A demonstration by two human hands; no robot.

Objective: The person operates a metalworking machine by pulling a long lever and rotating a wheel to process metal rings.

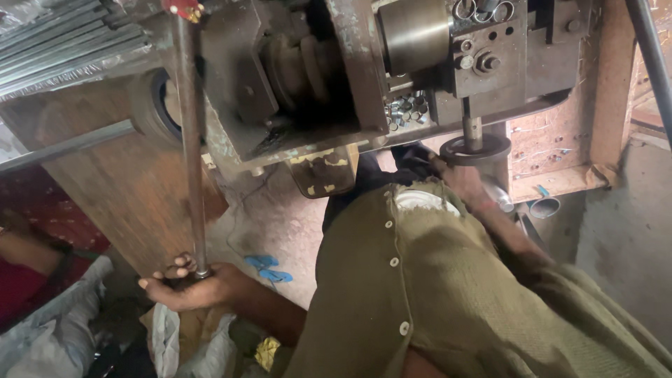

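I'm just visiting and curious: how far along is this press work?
Done: small metal rings lie piled on the machine. In hand: the left hand grips the long lever; the right hand reaches beneath the ram's round die. What's left cannot be told.

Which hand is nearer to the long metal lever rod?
Left. The left hand grips the lower end of the long metal lever rod; the right hand is far across, at the dark ring under the machine.
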